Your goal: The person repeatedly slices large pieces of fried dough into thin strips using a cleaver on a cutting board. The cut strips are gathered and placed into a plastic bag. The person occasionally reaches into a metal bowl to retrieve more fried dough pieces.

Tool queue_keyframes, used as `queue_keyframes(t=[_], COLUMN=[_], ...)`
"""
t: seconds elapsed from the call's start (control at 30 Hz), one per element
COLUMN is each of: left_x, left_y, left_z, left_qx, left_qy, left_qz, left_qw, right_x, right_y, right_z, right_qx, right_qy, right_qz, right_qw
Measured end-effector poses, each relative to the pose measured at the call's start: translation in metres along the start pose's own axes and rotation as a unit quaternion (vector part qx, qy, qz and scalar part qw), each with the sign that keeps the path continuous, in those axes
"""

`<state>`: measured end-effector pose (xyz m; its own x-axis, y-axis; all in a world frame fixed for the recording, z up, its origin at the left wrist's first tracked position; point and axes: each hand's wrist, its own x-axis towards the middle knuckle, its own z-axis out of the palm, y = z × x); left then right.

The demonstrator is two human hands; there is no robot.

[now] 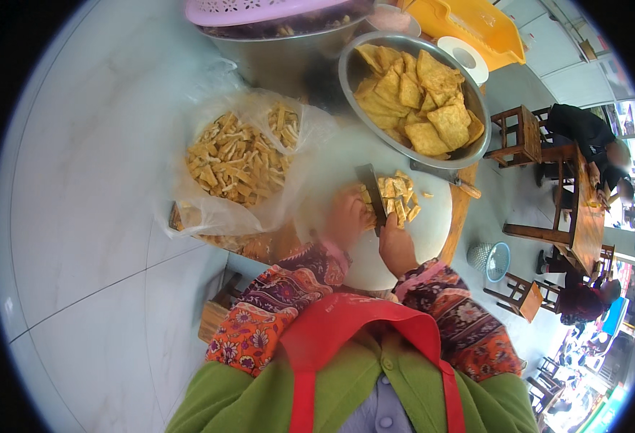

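My right hand (397, 246) is closed around the handle end of a cleaver (374, 197), whose dark blade stands on edge on a pale round cutting board (366, 260). Left of the blade, my left hand (348, 215) rests on uncut fried tofu pieces, its fingers partly blurred. Small cut pieces of fried tofu (399, 196) lie to the right of the blade. A steel bowl (344, 81) of whole fried tofu sheets (447, 127) stands beyond the board. On the left, a clear plastic bag (306, 178) holds many fried tofu strips (239, 162).
A second knife (436, 172) with a wooden handle lies partly under the bowl's edge. Behind stand a large metal pot (279, 62) with a purple colander (263, 11), a paper roll (463, 58) and a yellow basket (469, 32). People sit at a wooden table (588, 227) to the right.
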<state>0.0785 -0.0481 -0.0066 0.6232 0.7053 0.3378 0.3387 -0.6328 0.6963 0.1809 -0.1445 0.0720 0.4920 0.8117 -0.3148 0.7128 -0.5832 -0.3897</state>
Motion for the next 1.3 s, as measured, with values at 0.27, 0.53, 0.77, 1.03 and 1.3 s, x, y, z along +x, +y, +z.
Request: queue_keyframes(t=[0.27,0.53,0.77,1.03,1.3], left_x=[0.001,-0.001,-0.004,-0.009,-0.008], left_y=[0.007,0.011,-0.006,-0.002,0.009], left_z=[-0.034,-0.041,-0.031,-0.034,-0.042], left_qx=[0.008,-0.044,-0.019,0.019,-0.036], left_qy=[0.008,-0.032,-0.032,0.007,-0.013], left_qz=[0.099,-0.014,-0.008,0.03,-0.063], left_qw=[0.995,0.998,0.999,0.999,0.997], right_x=[0.0,-0.032,-0.001,0.001,-0.025], right_y=[0.009,-0.003,-0.009,-0.002,-0.012], right_z=[-0.003,-0.072,-0.015,0.009,-0.064], right_qx=[0.038,0.015,0.001,0.067,0.038], right_qy=[0.101,-0.026,-0.026,0.076,-0.035], right_qz=[0.008,-0.037,-0.011,0.001,-0.017], right_qw=[0.994,0.999,1.0,0.995,0.999])
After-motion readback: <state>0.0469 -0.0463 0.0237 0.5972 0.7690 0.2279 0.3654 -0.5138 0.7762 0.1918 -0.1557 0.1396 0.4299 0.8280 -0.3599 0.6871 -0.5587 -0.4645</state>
